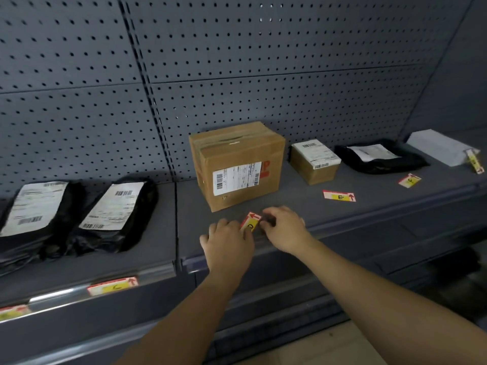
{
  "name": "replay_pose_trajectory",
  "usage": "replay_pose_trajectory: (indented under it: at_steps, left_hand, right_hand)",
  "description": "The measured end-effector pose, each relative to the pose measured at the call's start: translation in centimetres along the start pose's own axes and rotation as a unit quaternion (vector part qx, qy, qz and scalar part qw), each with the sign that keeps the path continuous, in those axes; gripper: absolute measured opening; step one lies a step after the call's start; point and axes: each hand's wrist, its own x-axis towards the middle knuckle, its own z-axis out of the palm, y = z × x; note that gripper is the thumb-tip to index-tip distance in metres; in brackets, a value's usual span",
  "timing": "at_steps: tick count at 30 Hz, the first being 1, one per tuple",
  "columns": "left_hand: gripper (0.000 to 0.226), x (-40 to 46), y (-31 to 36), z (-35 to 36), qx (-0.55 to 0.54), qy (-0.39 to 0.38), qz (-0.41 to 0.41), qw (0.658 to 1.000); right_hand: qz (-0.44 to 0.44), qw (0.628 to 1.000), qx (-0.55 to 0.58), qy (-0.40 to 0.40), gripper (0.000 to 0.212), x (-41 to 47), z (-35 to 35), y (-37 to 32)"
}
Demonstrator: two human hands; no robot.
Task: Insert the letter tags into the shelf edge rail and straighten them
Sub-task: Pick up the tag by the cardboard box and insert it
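Yellow tags carry single letters: "C" on the rail tag [112,286], "E" [339,196] and "F" [409,180] on the shelf [290,196].

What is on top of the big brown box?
The large cardboard box has tape strips across its closed top; nothing stands on it. Its white shipping label is on the front side, not the top. What is inside stays hidden because the flaps are shut.

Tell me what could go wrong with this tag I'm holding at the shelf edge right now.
The D tag sits tilted between your left hand and right hand, so it may go into the rail crooked or crease. The big cardboard box stands close behind your fingers, so a knuckle could nudge it. The E tag lies loose on the shelf and a sleeve or arm might sweep it off.
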Motion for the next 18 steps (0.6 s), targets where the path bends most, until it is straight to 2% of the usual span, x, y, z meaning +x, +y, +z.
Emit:
replay_pose_trajectory:
  at_steps: [8, 12, 18]
  left_hand:
    - [0.02, 2.7, 1.0, -1.0, -0.051, -0.128, -0.12, 0.983]
    - [0.019, 3.1, 0.6, -1.2, -0.062, -0.14, -0.129, 0.98]
    - [0.02, 3.3, 0.0, -0.8, -0.094, -0.132, -0.119, 0.98]
  right_hand:
    - [0.012, 0.995, -0.046, -0.086, 0.058, 1.8, 0.1, -1.2]
    - [0.004, 0.99, -0.06, -0.128, 0.061, 2.6, -0.1, -1.6]
    - [0.011, 0.991, 0.007, -0.135, 0.052, 3.6, 0.0, -1.3]
